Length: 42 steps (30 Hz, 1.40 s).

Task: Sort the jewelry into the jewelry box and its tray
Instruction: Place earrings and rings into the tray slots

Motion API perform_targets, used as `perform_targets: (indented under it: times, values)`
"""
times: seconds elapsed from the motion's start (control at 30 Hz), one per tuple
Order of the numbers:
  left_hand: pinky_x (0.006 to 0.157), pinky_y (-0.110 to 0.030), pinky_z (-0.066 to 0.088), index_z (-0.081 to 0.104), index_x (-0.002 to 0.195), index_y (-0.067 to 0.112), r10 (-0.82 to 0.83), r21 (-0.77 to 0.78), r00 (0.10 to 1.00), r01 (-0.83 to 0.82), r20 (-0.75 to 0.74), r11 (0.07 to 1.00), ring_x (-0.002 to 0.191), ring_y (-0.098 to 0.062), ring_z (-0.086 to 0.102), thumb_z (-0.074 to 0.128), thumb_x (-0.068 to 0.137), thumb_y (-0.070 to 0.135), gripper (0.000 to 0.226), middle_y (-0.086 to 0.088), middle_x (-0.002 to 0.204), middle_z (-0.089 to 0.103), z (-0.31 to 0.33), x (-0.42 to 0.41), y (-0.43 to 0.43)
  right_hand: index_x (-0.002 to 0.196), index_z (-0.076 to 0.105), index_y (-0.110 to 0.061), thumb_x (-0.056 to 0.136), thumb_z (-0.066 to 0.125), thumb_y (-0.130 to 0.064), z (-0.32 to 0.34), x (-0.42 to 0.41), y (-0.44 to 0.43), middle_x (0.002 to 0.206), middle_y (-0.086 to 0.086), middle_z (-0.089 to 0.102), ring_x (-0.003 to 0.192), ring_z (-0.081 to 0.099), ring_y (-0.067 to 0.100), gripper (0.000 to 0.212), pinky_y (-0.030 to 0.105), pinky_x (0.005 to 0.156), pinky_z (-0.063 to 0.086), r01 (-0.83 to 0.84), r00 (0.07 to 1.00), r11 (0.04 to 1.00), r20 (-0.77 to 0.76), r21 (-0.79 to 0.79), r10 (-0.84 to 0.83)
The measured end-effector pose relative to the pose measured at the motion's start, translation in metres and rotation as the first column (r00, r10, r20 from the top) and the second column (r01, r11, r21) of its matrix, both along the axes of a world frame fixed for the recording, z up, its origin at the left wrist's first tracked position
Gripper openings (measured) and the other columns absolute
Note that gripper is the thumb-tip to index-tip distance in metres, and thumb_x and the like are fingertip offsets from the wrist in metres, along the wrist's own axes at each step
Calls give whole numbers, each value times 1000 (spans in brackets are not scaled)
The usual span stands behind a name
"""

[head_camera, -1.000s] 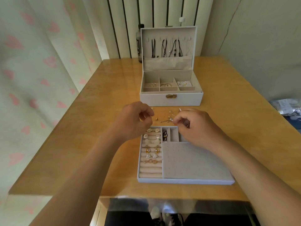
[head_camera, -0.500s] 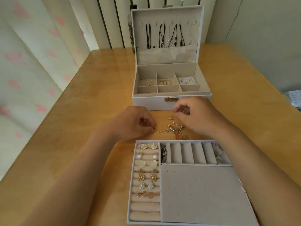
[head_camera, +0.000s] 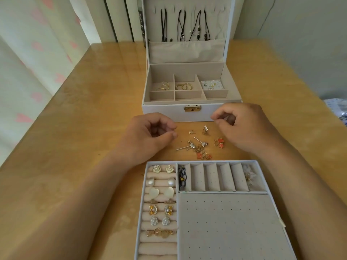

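Right hand [head_camera: 242, 128] has slid off the loose earrings [head_camera: 203, 143], which sit between it and the left hand [head_camera: 148, 136]. Both pinch their fingertips together; can't tell on what.

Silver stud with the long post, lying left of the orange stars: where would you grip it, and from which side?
Pinch the silver stud at its bulkier head end, coming from above with fingertips either side. The thin post lies flat on the table, pointing left, likely too low to catch; the head stands higher.

Loose earrings [head_camera: 201, 144] lie between jewelry box [head_camera: 191, 113] behind and tray [head_camera: 221, 222] before.
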State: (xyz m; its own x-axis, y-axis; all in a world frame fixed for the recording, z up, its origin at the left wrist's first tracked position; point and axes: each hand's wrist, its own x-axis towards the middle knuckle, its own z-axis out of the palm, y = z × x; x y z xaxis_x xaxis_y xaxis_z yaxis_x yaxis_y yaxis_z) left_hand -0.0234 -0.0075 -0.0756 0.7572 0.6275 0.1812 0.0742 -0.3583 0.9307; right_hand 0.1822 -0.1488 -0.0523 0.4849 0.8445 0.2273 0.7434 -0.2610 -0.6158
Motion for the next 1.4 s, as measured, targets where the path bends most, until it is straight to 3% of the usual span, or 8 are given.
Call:
perform_targets:
  times: [0.23, 0.37, 0.43, 0.6, 0.8, 1.0, 1.13, 1.4]
  values:
    - [67, -17, 48, 77, 92, 10, 19, 31, 1000, -19, 4, 999, 70, -13, 60, 75, 84, -3, 15, -5, 81, 72, -8, 5, 0, 96, 77, -19, 88, 66, -6, -3, 1, 0, 67, -26, 54, 66, 55, -13, 19, 0, 59, 36, -60, 998, 998, 35, -27, 61]
    - [71, -20, 49, 79, 93, 11, 14, 69, 1000, -16, 26, 997, 80, -26, 62, 72, 85, -6, 20, -8, 87, 71, -10, 4, 1, 97, 77, -21, 88, 70, -10, -2, -9, 5, 81, -19, 60, 68, 54, -9, 16, 5, 62, 37, -211, 977, 976, 30, -50, 212]
    - [71, -22, 50, 79, 94, 11, 6, 74, 1000, -8, 22, 997, 78, -24, 63, 70, 85, -8, 23, -7, 87, 71, -9, 4, 1, 98, 77, -24, 88, 72, -15, -3, -15, 9, 86, -15, 61, 70, 54, -6, 14, 9, 65, 37, -283, 957, 956, 39, -82, 287]
    - [68, -31, 50, 78, 95, 13, 22, 17, 999, -22, 25, 1000, 72, -26, 60, 67, 88, -8, 25, -3, 83, 70, -9, 4, 1, 105, 76, -31, 93, 67, -24, -5, -24, 18, 94, -14, 57, 85, 55, 4, 17, 39, 78, 51, -360, 920, 907, 75, -219, 384]
    - [64, -25, 49, 75, 92, 14, 33, -9, 999, -33, -3, 999, 67, -16, 59, 66, 88, -7, 23, 7, 71, 66, -9, 4, 1, 101, 76, -33, 94, 64, -24, -7, -26, 23, 96, -14, 54, 89, 55, 6, 16, 41, 79, 52, -361, 914, 896, 90, -258, 395]
    - [67, -26, 53, 74, 89, 9, 19, -40, 1000, -19, 6, 999, 67, -15, 64, 65, 89, -8, 19, -3, 76, 71, -7, 4, 1, 87, 69, -20, 90, 62, -12, -5, -28, 18, 68, -20, 60, 63, 54, -2, 11, 12, 55, 36, -281, 960, 956, -10, -81, 281]
    - [70, -28, 60, 71, 90, 1, 0, -122, 999, 5, 43, 992, 70, -16, 70, 64, 88, -12, 15, -14, 83, 75, -4, 3, -3, 76, 70, -19, 81, 69, -5, -4, -30, 14, 61, -12, 64, 56, 58, 3, 15, 12, 53, 41, -202, 968, 977, -142, 64, 209]
    - [80, -39, 62, 77, 94, 4, 28, -131, 995, -15, 99, 991, 79, -29, 74, 67, 88, -10, 18, -13, 86, 77, 7, -9, -10, 79, 72, -12, 82, 76, 0, 12, -37, 5, 67, -6, 68, 59, 61, 7, 13, 20, 58, 49, -303, 858, 931, -367, 204, 360]
